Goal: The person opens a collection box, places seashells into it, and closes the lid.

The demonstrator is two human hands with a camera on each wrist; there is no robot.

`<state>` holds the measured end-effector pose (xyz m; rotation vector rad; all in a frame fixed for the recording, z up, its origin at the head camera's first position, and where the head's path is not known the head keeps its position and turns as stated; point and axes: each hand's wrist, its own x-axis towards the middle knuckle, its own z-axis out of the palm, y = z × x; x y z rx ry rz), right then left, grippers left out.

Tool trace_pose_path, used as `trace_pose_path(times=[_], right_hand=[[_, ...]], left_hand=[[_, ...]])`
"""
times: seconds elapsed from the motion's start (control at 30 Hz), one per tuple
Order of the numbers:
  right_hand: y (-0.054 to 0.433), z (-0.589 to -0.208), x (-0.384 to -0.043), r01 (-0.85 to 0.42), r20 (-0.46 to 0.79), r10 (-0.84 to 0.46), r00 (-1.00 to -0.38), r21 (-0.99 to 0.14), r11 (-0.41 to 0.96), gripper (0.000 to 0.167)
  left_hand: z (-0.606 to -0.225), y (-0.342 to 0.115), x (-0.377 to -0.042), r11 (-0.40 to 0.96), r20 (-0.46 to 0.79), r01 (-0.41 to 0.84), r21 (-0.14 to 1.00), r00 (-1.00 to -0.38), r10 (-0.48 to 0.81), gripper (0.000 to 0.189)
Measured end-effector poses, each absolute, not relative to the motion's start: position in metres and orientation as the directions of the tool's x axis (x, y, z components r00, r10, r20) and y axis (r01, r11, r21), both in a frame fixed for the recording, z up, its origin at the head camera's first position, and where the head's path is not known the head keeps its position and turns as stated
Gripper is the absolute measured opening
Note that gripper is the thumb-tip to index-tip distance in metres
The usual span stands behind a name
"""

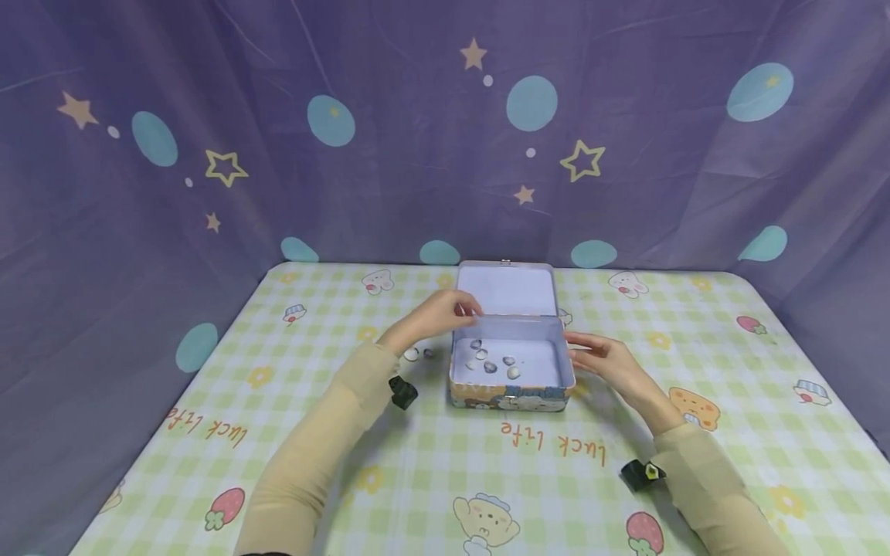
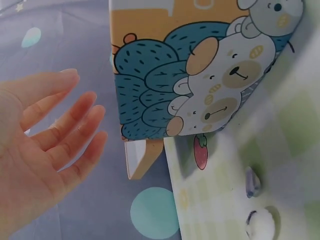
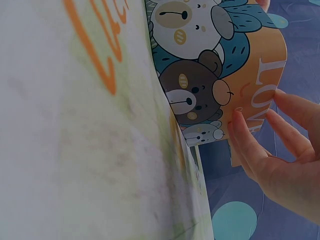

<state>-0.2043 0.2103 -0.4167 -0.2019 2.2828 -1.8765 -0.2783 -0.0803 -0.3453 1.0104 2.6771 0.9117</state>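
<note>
A rectangular tin box (image 1: 511,394), printed with cartoon bears, stands on the table with its hinged lid (image 1: 507,289) raised at the back. Inside, several small seashells (image 1: 490,367) lie mostly toward the left. My left hand (image 1: 448,309) hovers by the tin's back left corner, near the hinge. In the left wrist view, its fingers (image 2: 75,160) are spread and apart from the tin's side. At the right wall, my right hand (image 1: 608,363) touches the tin with extended fingertips (image 3: 240,120), close to the rim.
Two more shells (image 1: 412,354) lie on the checked tablecloth (image 1: 389,494), just left of the tin. A purple curtain (image 1: 431,177) with stars and blue dots hangs behind the table and along its sides. Both wrists wear small black cameras (image 1: 403,392).
</note>
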Motion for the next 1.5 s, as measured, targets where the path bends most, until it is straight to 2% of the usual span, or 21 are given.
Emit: trace_pose_path(times=[0.5,0.93,1.5], right_hand=[[0.212,-0.416,-0.204,0.018,-0.062,-0.219,-0.974,-0.98,0.199,0.055],[0.211,-0.416,-0.203,0.02,-0.062,-0.217,-0.974,-0.981,0.191,0.054],[0.21,-0.415,-0.203,0.022,-0.065,-0.22,-0.973,-0.981,0.192,0.054]], left_hand=[[-0.358,-0.11,-0.275,0.577,0.146,0.512,0.636,-0.814,0.562,0.016],[-0.373,-0.134,-0.272,0.637,0.085,0.437,0.635,-0.859,0.504,0.019],[-0.385,-0.152,-0.271,0.661,0.027,0.423,0.62,-0.853,0.521,0.02]])
